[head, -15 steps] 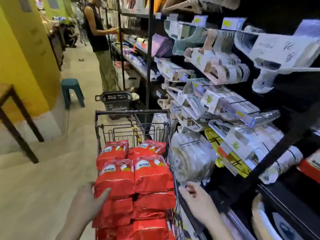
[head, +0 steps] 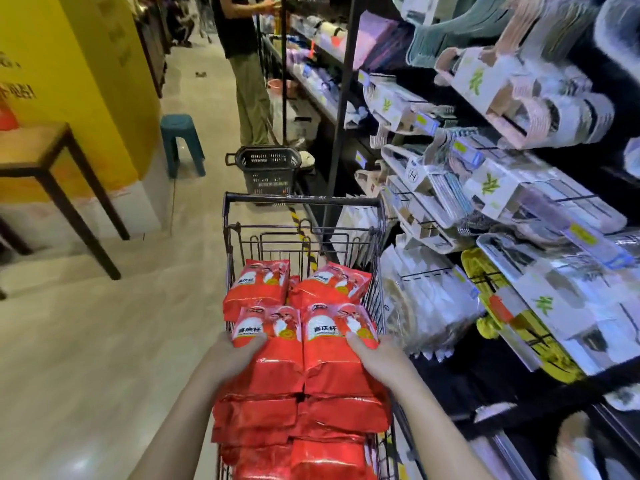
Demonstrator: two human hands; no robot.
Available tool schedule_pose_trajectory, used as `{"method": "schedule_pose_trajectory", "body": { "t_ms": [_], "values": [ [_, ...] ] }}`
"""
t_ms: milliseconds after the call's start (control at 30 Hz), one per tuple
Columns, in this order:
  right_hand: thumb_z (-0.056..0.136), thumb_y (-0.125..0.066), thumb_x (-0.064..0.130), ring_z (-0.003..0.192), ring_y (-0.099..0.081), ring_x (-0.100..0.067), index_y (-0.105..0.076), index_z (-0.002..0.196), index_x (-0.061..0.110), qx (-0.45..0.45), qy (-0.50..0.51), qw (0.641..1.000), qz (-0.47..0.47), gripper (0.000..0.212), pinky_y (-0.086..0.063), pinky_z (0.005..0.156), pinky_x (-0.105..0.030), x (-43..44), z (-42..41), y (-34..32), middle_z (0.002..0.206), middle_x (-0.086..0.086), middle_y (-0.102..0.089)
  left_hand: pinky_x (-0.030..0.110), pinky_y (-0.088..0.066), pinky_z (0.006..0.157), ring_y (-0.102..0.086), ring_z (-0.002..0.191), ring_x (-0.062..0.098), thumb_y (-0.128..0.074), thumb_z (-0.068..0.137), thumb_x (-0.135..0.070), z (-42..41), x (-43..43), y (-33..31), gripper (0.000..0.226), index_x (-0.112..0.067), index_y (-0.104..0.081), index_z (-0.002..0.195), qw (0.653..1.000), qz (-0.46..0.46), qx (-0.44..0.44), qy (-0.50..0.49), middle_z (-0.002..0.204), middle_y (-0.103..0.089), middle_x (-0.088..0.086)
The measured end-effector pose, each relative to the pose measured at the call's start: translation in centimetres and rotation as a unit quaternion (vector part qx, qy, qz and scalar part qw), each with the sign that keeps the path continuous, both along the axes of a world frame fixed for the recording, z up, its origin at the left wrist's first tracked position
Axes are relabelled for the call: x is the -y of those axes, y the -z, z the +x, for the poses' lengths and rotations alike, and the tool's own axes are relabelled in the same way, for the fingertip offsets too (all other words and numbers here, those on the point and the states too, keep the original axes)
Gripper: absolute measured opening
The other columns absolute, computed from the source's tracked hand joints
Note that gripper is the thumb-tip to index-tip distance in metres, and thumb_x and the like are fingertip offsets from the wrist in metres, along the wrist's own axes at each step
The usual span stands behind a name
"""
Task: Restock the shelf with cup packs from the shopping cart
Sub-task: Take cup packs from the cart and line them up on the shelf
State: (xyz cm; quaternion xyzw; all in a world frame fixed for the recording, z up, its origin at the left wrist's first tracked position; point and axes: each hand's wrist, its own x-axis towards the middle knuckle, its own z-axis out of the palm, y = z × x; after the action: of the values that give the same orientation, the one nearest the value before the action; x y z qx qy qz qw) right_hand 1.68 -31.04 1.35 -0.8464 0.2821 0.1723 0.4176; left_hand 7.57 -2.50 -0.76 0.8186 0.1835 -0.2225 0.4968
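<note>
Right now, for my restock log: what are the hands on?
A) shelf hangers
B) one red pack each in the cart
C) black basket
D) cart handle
B: the left hand grips the left top pack, the right hand the right top pack, both stacked in the cart.

Red cup packs (head: pixel 273 362): glossy, crinkled plastic film. Dark wire shopping cart (head: pixel 301 199) holding them: matt metal. Beyond cart: black perforated basket (head: pixel 268 168), matt plastic.
</note>
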Motion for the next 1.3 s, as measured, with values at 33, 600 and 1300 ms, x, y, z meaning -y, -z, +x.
{"method": "schedule_pose_trajectory", "body": {
  "t_ms": [33, 600, 1300],
  "values": [
    [0.085, -0.062, 0.078, 0.137, -0.058, -0.032, -0.046, 0.154, 0.01, -0.009, 0.009, 1.0, 0.015, 0.098, -0.048, 0.114, -0.044, 0.1, 0.2, 0.1, 0.152, -0.011, -0.058, 0.047, -0.054, 0.105, -0.069, 0.116, 0.035, -0.08, 0.084, -0.056, 0.2, 0.0, 0.2, 0.08, -0.006, -0.055, 0.141, 1.0, -0.007, -0.012, -0.003, 0.133, -0.067, 0.017],
    [0.071, -0.095, 0.043, 0.082, -0.082, -0.023, -0.076, 0.109, 0.013, -0.063, 0.108, 0.961, 0.246, 0.051, -0.065, 0.075, -0.035, 1.5, 0.4, 1.2, 0.092, -0.007, -0.083, 0.029, -0.053, 0.037, -0.071, 0.043, 0.025, -0.087, 0.085, -0.023, 0.2, -0.8, -0.2, 0.036, 0.0, -0.065, 0.101, 0.982, -0.151, -0.107, -0.038, 0.06, -0.075, 0.012],
    [0.058, -0.088, 0.078, 0.098, -0.08, -0.016, -0.077, 0.098, 0.049, 0.298, 0.239, 0.898, 0.217, 0.051, -0.062, 0.086, -0.035, 12.6, -24.5, -6.9, 0.107, 0.005, -0.083, 0.047, -0.066, 0.076, -0.08, 0.09, 0.036, -0.086, 0.079, -0.023, -11.2, 15.6, -7.3, 0.05, -0.015, -0.067, 0.124, 0.939, -0.324, 0.056, 0.1, 0.104, -0.082, 0.016]
  ]
}}
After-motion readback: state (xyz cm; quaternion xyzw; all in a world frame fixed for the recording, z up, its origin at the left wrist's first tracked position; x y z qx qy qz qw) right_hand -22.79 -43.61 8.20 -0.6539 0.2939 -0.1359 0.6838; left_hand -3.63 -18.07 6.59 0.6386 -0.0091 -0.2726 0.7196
